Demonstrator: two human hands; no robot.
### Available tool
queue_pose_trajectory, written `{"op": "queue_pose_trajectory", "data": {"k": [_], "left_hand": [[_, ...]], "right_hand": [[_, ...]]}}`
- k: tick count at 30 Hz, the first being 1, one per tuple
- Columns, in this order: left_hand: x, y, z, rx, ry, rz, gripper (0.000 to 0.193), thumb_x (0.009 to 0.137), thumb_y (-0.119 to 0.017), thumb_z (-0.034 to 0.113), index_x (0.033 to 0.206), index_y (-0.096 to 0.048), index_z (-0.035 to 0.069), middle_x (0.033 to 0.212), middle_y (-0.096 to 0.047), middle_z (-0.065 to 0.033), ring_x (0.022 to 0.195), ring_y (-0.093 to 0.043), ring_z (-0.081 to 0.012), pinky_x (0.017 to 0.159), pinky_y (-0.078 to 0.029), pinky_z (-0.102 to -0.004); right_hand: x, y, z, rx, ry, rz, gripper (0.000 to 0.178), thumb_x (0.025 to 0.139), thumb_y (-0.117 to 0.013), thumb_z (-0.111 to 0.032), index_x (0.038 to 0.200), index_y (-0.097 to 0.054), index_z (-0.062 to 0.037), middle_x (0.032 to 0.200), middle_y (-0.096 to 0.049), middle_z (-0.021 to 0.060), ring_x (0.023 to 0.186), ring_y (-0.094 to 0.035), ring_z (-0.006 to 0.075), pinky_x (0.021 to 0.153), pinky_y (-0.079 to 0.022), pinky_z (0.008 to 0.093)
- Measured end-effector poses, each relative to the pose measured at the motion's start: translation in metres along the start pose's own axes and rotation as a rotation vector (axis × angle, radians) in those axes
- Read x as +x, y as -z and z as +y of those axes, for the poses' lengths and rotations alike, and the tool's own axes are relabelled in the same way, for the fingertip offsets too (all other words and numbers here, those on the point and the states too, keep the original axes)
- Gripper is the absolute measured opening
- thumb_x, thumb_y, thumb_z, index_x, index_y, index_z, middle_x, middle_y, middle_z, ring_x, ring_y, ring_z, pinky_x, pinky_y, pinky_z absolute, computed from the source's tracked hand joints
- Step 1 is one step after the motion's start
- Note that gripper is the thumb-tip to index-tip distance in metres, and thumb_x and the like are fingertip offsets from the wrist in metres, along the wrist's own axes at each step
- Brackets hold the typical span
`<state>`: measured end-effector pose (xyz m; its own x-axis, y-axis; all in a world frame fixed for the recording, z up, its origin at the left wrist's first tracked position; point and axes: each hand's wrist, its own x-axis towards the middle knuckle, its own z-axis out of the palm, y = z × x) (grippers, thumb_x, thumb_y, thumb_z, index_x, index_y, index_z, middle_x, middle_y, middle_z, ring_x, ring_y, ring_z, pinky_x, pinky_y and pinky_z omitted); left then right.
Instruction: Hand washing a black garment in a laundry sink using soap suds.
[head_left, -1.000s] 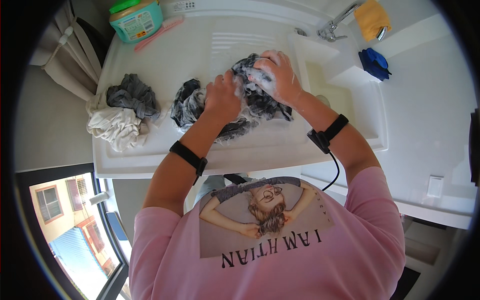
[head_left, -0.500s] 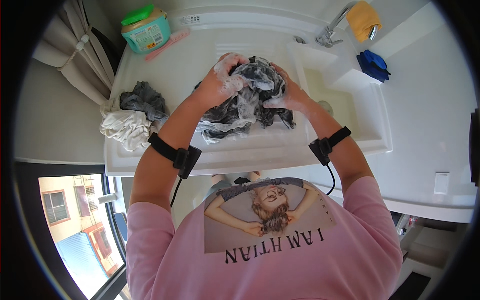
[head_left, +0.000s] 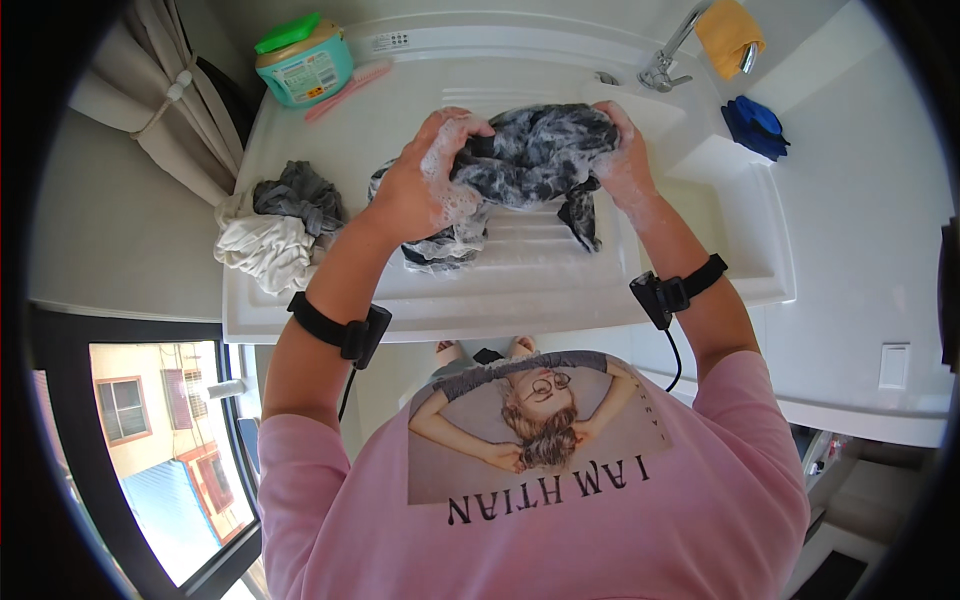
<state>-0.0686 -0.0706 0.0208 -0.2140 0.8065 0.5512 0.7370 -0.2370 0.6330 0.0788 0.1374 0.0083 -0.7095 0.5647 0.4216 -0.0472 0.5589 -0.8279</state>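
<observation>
A dark, soapy garment [head_left: 545, 150] is stretched between my two hands over the ribbed washboard part of the white sink [head_left: 560, 290]. My left hand [head_left: 435, 170], covered in foam, grips its left side. At its right end my right hand [head_left: 622, 158] is closed on the cloth, suds on the fingers and wrist. One dark strip hangs down near my right hand. A further foamy part of the cloth lies on the ribs below my left hand; whether it is the same piece I cannot tell.
White cloth [head_left: 262, 250] and grey cloth [head_left: 300, 198] lie piled at the left. A teal detergent tub [head_left: 305, 68] with a green lid and a pink brush [head_left: 345, 92] stand far left. The basin [head_left: 695, 215], faucet [head_left: 660, 72], orange cloth [head_left: 728, 38] and blue cloth [head_left: 755, 128] are at right.
My hands have moved apart, the right one rightward, and the bunched dark garment is now spread wider between them. More of the washboard ribs shows below.
</observation>
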Motion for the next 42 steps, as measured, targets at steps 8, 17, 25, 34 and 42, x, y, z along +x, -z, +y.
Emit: {"op": "queue_pose_trajectory", "data": {"k": [8, 17, 25, 34, 42], "left_hand": [[-0.037, -0.044, -0.022, 0.342, 0.225, -0.393, 0.065, 0.059, -0.065, 0.008, 0.12, -0.043, 0.013, 0.123, -0.044, -0.0115, 0.113, -0.044, -0.0325, 0.093, -0.038, -0.0414], [-0.032, -0.045, -0.021, 0.22, 0.314, -0.343, 0.057, 0.058, -0.062, 0.01, 0.114, -0.048, 0.013, 0.116, -0.048, -0.0109, 0.108, -0.048, -0.0293, 0.093, -0.038, -0.0381], [-0.033, -0.048, -0.025, 0.356, 0.266, -0.175, 0.06, 0.063, -0.063, 0.016, 0.12, -0.045, 0.016, 0.118, -0.047, -0.011, 0.106, -0.049, -0.0329, 0.09, -0.04, -0.0418], [-0.034, -0.072, -0.039, 0.594, 0.435, -0.332, 0.061, 0.073, -0.063, 0.029, 0.128, -0.039, 0.02, 0.117, -0.045, -0.0124, 0.098, -0.052, -0.0328, 0.082, -0.043, -0.0437], [-0.036, -0.072, -0.034, 0.625, 0.537, -0.344, 0.061, 0.073, -0.061, 0.028, 0.128, -0.038, 0.011, 0.118, -0.043, -0.0133, 0.1, -0.049, -0.0314, 0.081, -0.041, -0.044]], "right_hand": [[-0.045, 0.032, 0.043, -0.128, -0.422, -0.41, 0.07, 0.053, -0.077, -0.014, 0.117, -0.049, -0.0053, 0.109, -0.054, 0.0131, 0.104, -0.051, 0.022, 0.091, -0.038, 0.0318], [-0.033, -0.005, 0.037, -0.108, -0.441, -0.447, 0.067, 0.053, -0.073, -0.011, 0.115, -0.049, -0.003, 0.106, -0.053, 0.011, 0.099, -0.052, 0.0203, 0.088, -0.04, 0.0291], [-0.002, 0.003, 0.032, -0.182, -0.16, -0.433, 0.062, 0.053, -0.075, -0.011, 0.109, -0.05, -0.006, 0.11, -0.047, 0.0123, 0.109, -0.046, 0.0255, 0.093, -0.038, 0.0335], [-0.023, -0.051, 0.06, -0.637, -0.076, -0.25, 0.069, 0.073, -0.059, -0.057, 0.129, -0.041, -0.0205, 0.132, -0.039, 0.0174, 0.123, -0.036, 0.0335, 0.101, -0.03, 0.0419], [-0.046, -0.072, 0.014, -0.765, -0.119, -0.28, 0.027, 0.079, -0.056, -0.036, 0.093, -0.059, -0.0134, 0.099, -0.059, 0.0077, 0.096, -0.054, 0.0304, 0.08, -0.042, 0.0427]]}}
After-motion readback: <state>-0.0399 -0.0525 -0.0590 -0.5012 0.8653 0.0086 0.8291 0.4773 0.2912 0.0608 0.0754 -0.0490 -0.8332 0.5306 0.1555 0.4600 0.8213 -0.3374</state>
